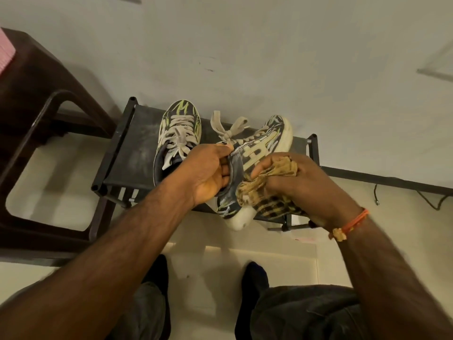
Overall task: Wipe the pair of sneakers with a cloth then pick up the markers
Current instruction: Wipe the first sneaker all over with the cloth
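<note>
Item: dark sneaker w/ cream lettering & white sole [259,153], tipped on its side over the black metal shoe rack [127,153]. Our left hand [208,173] had fingers clenched on its collar; right hand [299,182] gripped the bunched yellow checked cloth [267,195] against its side. Risks: collar grip slipping under wiping pressure, shoe dropping; loose laces [228,133] snagging. Second lime-streaked sneaker [179,133] sat on rack, unwiped, we judged. Markers: not seen.

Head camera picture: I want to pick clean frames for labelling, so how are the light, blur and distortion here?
Head view: warm, dim indoor light; soft shadows on the floor below the shoe rack. Wide-angle bending curves the brown stool and the wall edges. Forearms near the bottom edge smear with blur, while the left hand, right hand, cloth and held sneaker stay fairly sharp. No strong glare.
</note>
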